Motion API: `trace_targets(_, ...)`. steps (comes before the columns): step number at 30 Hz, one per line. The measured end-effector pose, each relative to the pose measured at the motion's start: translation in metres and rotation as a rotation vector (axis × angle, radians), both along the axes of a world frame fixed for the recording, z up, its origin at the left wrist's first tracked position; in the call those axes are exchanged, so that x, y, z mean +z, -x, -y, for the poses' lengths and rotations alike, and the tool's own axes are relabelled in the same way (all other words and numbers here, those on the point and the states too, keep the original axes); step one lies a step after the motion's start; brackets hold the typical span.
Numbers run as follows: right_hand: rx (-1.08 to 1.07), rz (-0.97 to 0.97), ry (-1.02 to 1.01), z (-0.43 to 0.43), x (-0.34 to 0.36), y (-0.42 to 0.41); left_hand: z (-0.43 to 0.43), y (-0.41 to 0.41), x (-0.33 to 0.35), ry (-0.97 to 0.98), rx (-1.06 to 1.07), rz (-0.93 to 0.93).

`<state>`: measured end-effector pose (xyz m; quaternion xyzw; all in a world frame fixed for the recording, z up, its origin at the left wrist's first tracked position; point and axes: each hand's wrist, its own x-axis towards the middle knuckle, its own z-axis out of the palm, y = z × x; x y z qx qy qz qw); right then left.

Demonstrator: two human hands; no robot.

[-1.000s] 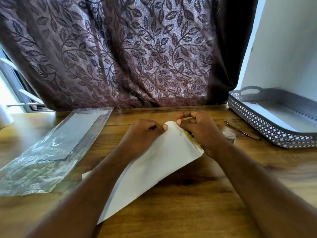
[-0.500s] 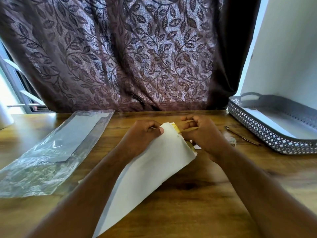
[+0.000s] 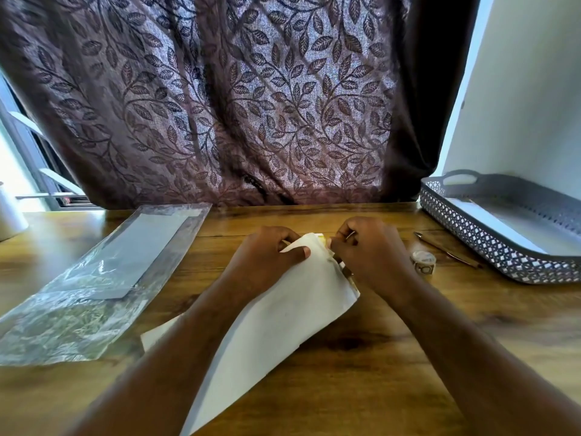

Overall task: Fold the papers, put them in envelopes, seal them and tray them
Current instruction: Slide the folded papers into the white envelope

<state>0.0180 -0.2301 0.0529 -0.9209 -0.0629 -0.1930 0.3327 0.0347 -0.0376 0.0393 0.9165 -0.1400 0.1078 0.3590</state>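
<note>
Sealing looks to be the step in hand: a white envelope (image 3: 283,309) lies slantwise near the middle of the counter (image 3: 393,357), its open end lifted toward the far edge. The left hand (image 3: 261,259) pinches that end's corner under the thumb. The right hand (image 3: 374,256) has its fingers curled tight at the envelope's mouth, where a yellowish strip (image 3: 322,237) shows; what exactly they nip is too small to tell. Next, I judge, the mouth must be pressed shut along its whole length, then the envelope carried to the tray (image 3: 490,247) at the far right corner.
</note>
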Motion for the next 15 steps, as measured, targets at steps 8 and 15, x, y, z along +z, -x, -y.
trace_targets(8,0.157,-0.295,-0.163,-0.0032,0.0054,0.0039,0.0007,0.0035,-0.0017,-0.097,0.048,-0.011)
trace_targets(15,0.167,-0.450,-0.178,-0.0017,0.0048,0.0020,0.0025,0.0070,0.0014,-0.129,0.088,-0.027)
